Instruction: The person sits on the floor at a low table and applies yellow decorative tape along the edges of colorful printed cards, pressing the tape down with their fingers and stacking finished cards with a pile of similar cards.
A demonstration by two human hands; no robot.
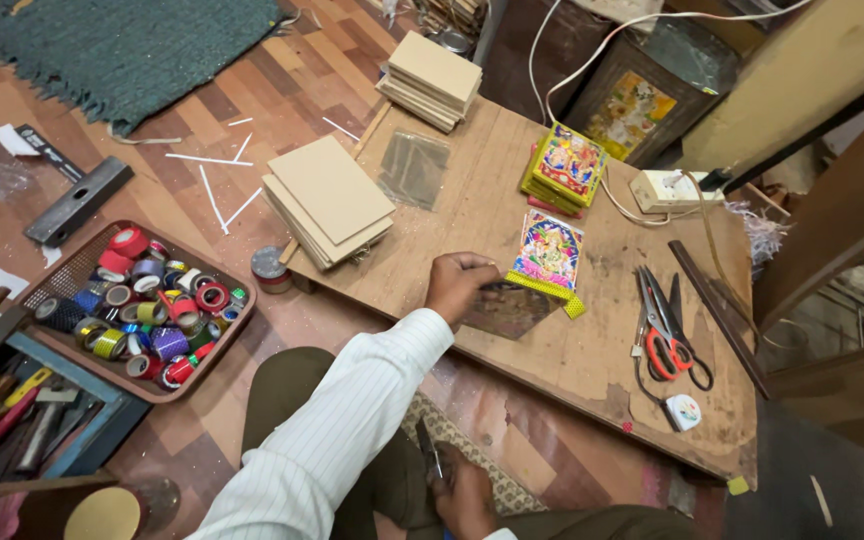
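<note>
Low wooden table (552,330) sat on the floor, carrying most of the work. Two stacks of tan boards (330,200) lay at its left end, a stack of bright printed pictures (564,165) near the far edge. Tray of coloured tape rolls (147,305) rested on the floor beside it. One printed picture (549,252) lay flat mid-table, yellow strip along its lower edge, apparently edged with tape already. A shiny clear sleeve (502,310) lay just beside it, partly under the left hand (460,285), fingers curled down with a pinching grip on the sleeve's edge. The picture looked not yet inside the sleeve; the stack remained untouched. Red-handled scissors (664,335) lay to the right, apart. Right hand (462,495) was low by the lap, closed around a small dark tool (427,455), kind unclear.
</note>
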